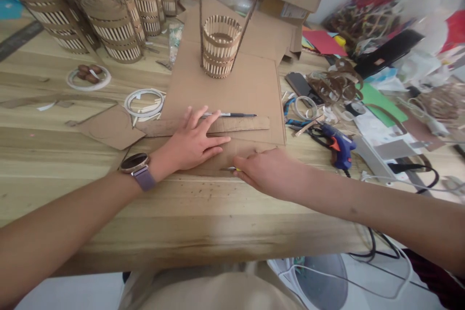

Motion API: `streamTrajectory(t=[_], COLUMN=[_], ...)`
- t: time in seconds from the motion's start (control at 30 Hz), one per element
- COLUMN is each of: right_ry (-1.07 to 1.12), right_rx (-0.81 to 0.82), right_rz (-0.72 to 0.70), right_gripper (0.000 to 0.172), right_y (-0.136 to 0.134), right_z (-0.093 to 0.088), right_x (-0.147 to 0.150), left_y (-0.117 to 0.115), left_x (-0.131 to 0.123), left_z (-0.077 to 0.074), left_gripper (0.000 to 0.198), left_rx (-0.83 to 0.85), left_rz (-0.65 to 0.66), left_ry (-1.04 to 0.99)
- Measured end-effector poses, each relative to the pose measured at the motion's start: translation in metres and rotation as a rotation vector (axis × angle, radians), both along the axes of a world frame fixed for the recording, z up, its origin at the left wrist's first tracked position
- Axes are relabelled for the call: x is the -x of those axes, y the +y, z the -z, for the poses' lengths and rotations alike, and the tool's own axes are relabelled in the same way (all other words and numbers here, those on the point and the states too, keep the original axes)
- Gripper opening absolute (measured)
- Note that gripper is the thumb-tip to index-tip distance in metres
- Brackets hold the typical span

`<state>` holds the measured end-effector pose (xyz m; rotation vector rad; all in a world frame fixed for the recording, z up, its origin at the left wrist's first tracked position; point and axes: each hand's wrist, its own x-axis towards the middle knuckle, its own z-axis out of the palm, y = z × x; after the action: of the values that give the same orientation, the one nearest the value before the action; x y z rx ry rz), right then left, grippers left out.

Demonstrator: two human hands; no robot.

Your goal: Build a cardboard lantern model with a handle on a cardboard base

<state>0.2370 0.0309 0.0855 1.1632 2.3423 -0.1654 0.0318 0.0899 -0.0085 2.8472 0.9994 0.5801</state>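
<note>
My left hand (192, 140) lies flat with its fingers spread, pressing on a piece of brown cardboard (243, 144). In my right hand (269, 169) is a cutter (231, 169); only its thin tip and a bit of yellow show, held against the cardboard near its front edge. Most of the cutter is hidden by the fingers. Just beyond my left fingers lie a cardboard strip (247, 125) and a pen (238, 115). Behind them a small slatted basket (222, 53) with a tall handle stands upright on a larger cardboard sheet (254, 87).
Several finished slatted lanterns (112, 24) crowd the back left. White rings (144, 102) and a cardboard offcut (112, 128) lie left. At right are a blue glue gun (339, 147), brown strip coils (337, 82) and cables. A bin (321, 281) stands below the table edge.
</note>
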Motion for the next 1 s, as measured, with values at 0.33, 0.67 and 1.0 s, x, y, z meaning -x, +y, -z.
streamTrajectory(t=[0.33, 0.67, 1.0], right_ry=[-0.029, -0.159, -0.132], right_rx=[-0.068, -0.066, -0.131], right_rz=[-0.095, -0.051, 0.007], right_gripper=[0.02, 0.024, 0.029], right_y=[0.003, -0.013, -0.028], right_z=[0.003, -0.001, 0.011], right_x=[-0.003, -0.083, -0.182], left_y=[0.0, 0.001, 0.0], left_x=[0.003, 0.004, 0.004], left_z=[-0.003, 0.0, -0.003], left_gripper=[0.033, 0.032, 0.033], left_rx=[0.029, -0.029, -0.011], left_rz=[0.01, 0.015, 0.014], left_ry=[0.014, 0.021, 0.021])
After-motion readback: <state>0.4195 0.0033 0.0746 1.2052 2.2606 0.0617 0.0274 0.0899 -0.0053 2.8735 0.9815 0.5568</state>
